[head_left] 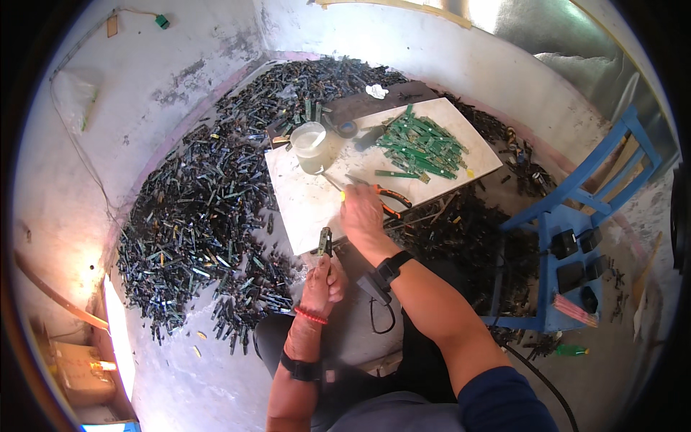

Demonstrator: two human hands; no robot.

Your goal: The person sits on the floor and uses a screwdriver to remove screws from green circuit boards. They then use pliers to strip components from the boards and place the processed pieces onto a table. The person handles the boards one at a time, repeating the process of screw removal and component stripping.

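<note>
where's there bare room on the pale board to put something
The pale board is bare near-left, between jar, right hand and left edge; a narrow margin right of the green strips looks free too. Crowded: among those strips and around the pliers.

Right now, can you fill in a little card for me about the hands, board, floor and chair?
Left hand: pinching a dark strip
Right hand: by orange-and-black pliers; grip unclear
Pale board: holds green strips, cup
Floor: big pile of dark pieces
Chair: blue, black things on its seat
</note>
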